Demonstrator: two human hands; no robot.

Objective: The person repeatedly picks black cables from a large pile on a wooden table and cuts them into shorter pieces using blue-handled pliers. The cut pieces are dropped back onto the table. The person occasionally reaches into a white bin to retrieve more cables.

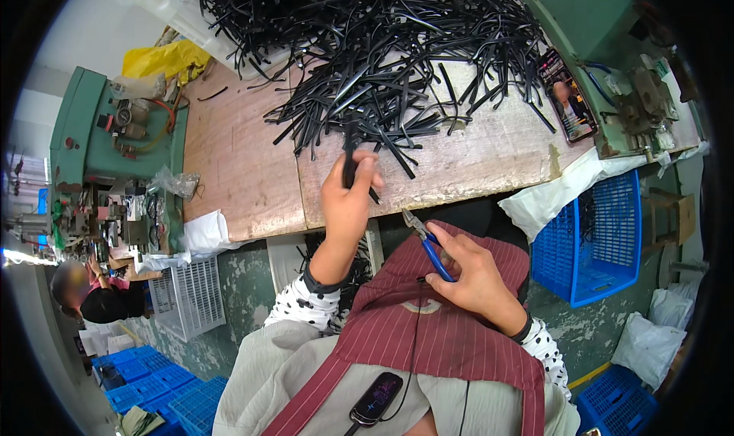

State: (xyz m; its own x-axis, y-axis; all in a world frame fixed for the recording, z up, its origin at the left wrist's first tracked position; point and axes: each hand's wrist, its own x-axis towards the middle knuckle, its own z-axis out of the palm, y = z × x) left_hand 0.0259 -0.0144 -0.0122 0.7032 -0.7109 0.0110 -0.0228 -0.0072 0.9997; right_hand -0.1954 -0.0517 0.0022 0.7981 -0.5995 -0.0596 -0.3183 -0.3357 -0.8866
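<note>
A large heap of thin black strips (367, 77), many with bent ends like eyeglass temples, spreads over the wooden table. At its near side, my left hand (348, 195) is closed round a few black temples (351, 149), their upper ends overlapping the heap. My right hand (475, 272) grips blue-handled cutting pliers (434, 251) above my lap, just off the table's front edge. The metal jaws point up and left towards that edge, with no strip seen between them. How many temples the left hand holds cannot be made out.
Green machines stand at the left (95, 134) and right (589, 23). A phone (567, 96) leans beside the right one. Below the table are a blue crate (627, 241) and a white crate (187, 298). Another person (111, 298) sits at far left.
</note>
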